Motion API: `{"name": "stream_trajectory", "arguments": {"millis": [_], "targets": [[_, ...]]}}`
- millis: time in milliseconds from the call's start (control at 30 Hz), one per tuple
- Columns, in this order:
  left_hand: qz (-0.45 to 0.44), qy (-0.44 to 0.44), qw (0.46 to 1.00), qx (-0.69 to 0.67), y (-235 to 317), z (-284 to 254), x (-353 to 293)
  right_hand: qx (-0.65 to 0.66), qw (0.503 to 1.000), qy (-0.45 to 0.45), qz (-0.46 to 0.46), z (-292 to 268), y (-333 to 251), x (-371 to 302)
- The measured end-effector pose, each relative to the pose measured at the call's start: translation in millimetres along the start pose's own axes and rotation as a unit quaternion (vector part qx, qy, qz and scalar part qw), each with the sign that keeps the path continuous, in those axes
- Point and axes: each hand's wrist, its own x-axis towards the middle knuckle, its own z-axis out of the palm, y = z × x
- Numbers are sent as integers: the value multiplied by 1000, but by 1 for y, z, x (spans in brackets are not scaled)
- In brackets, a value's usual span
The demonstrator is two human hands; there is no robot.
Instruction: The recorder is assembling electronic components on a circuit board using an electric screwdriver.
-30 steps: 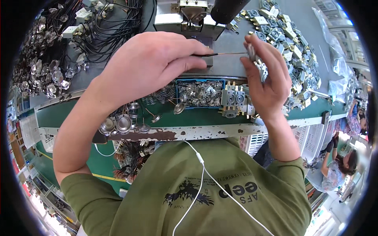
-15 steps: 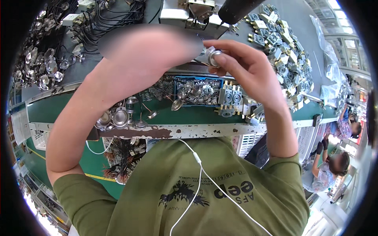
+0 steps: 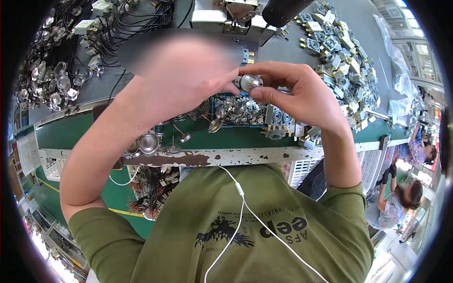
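"Step?"

"Positioning one disc [image 3: 250,83], I'd judge. A fine-fingered bit, nothing being set down."

"Right side?"

"My right hand [image 3: 306,96] has the disc pinched between thumb and fingers, round metal face toward me."

"Left?"

"My left hand [image 3: 191,75] comes in bent, fingertips right beside the disc. Blur covers most of it, so I can't tell whether it grips anything."

"Disc's place?"

"Up off the table [image 3: 285,53], where my fingertips meet, around the far rim of the blue tray [image 3: 243,126]. That one sits toward the table's near edge, full of metal bits [image 3: 238,114]."

"Rest, quick?"

"Machine [image 3: 240,19] beyond my hands, sockets [image 3: 344,82] heaped toward the table's right edge, disc pile [image 3: 59,85] toward its left edge."

"What does the next move call for?"

"My guess: a firm right pinch, left fingertips light on the disc's side, disc kept square. Slip here and it could drop among the bits, so keep it clear of the tray. Next."
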Motion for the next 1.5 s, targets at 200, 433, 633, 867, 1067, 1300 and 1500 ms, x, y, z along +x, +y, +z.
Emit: {"name": "stream_trajectory", "arguments": {"millis": [200, 433, 633, 867, 1067, 1300, 1500], "targets": [[-30, -8, 1000, -3, 2, -2, 2, 73, 993, 95, -15, 24, 13, -10], [-34, -107, 992, -61, 7, 1, -11, -38, 987, 103, -117, 7, 21, -6], [7, -160, 983, -93, 10, -3, -9, -284, 925, 233, -97, 23, 35, 41], [-3, -125, 983, -134, 9, 1, -13, -312, 900, 235, -195, 26, 29, 45], [6, -137, 979, -153, 6, -5, -11, -322, 899, 213, -206, 23, 24, 41], [0, -151, 975, -163, 5, -10, -10, -315, 897, 214, -223, 22, 31, 41], [-6, -151, 974, -168, 4, -12, -7, -281, 910, 218, -213, 20, 31, 42]]}}
